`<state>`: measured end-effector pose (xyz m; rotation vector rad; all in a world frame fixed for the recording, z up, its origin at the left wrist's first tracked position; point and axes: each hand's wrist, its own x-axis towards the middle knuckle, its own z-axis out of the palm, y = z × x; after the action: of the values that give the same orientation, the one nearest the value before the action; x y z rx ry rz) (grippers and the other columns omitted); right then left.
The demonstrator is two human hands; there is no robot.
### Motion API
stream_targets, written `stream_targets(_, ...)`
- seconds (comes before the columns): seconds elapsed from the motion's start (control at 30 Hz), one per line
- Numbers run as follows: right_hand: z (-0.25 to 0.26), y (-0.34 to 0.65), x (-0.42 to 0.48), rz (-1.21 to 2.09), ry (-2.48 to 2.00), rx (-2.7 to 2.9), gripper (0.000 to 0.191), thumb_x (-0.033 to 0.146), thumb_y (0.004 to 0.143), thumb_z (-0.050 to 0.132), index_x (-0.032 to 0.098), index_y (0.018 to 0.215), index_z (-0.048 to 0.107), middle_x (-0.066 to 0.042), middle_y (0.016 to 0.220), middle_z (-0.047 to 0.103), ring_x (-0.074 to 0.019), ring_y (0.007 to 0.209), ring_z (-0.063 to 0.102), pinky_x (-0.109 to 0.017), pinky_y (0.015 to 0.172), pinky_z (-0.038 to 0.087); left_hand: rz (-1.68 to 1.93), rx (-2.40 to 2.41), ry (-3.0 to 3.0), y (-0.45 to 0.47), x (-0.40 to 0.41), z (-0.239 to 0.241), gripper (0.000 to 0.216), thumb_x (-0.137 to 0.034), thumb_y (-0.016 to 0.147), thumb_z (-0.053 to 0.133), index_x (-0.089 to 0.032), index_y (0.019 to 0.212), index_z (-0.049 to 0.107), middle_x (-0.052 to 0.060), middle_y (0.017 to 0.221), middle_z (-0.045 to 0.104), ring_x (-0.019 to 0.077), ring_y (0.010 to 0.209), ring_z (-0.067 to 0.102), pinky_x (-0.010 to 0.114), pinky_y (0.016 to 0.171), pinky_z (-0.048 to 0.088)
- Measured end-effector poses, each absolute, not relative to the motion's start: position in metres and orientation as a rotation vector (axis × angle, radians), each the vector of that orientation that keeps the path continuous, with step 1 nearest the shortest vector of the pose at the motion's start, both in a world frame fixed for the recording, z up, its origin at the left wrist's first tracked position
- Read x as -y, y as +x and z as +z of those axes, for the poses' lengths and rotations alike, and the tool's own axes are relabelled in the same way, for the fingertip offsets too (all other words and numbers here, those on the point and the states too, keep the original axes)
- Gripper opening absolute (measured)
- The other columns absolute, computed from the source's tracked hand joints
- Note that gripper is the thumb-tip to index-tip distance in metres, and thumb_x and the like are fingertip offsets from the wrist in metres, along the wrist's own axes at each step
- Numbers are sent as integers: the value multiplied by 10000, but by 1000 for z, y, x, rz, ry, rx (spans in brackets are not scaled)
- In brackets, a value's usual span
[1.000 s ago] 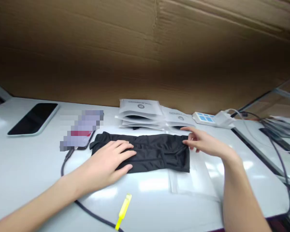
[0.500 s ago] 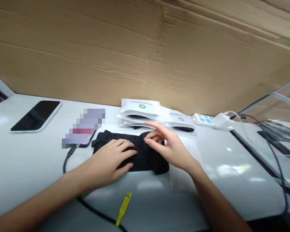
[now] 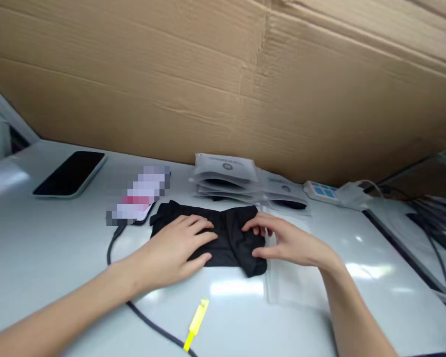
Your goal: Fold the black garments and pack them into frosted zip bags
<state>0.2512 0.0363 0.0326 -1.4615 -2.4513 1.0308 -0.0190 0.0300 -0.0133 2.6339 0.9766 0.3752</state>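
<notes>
Black cloth piece point(image 3: 223, 253), qty 1, is laid on the white tabletop point(image 3: 238, 317) in front of the person, between two hands; its right end is folded over in a slanted flap. Near to far:

- 1 yellow tag point(image 3: 197, 320) is fixed to 1 dark cable point(image 3: 154, 325) at the near edge.
- 1 clear plastic bag point(image 3: 295, 287) is spread flat just right of the cloth, partly covered by the right forearm.
- 2 bare hands. Left hand point(image 3: 182, 248) is laid palm down on the cloth's left half, fingers a little spread, nothing gripped. Right hand point(image 3: 292, 243) is held at the folded end, thumb and fingers kept well apart over the cloth; no pinch is seen, and how firmly it is touched cannot be told.
- 2 phones, both left of the cloth: the nearer one point(image 3: 144, 193) is lit, its screen blurred out, and is joined to the dark cable; the dark-screened one point(image 3: 71, 173) is placed farther left.
- White pouches point(image 3: 226, 171) are stacked behind the cloth, at least 3, exact count hidden; 1 or more point(image 3: 286, 191) are set beside them.
- 1 power strip point(image 3: 321, 191) is set right of the pouches.
- 1 cardboard sheet point(image 3: 208, 99) is stood behind everything.
</notes>
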Motion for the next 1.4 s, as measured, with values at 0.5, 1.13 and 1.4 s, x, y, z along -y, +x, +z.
stream_targets(0.5,51,266,-21,1124,-1536,2471,321,188,718,720,231,1011,595,-13,998,589,-187,921,535,-308,820,452,565,-1212,2254,11,-57,8,309,-370,914,489,-193,1145,596,37,1082,693,188,844,663,311,787,507)
stream_targets(1.13,35,234,-12,489,-1548,2378,170,49,713,512,212,755,488,48,638,504,-124,604,445,-236,574,297,531,-1061,1714,58,-99,-10,328,-492,874,424,-196,755,502,-34,630,529,136,565,555,231,490,464)
stream_targets(1.4,36,234,-10,833,-1538,2431,103,188,849,592,227,944,583,37,728,610,-122,616,538,-234,586,357,531,-1047,1684,56,-100,-16,224,-408,815,558,-191,769,527,-39,630,520,124,546,546,203,445,457)
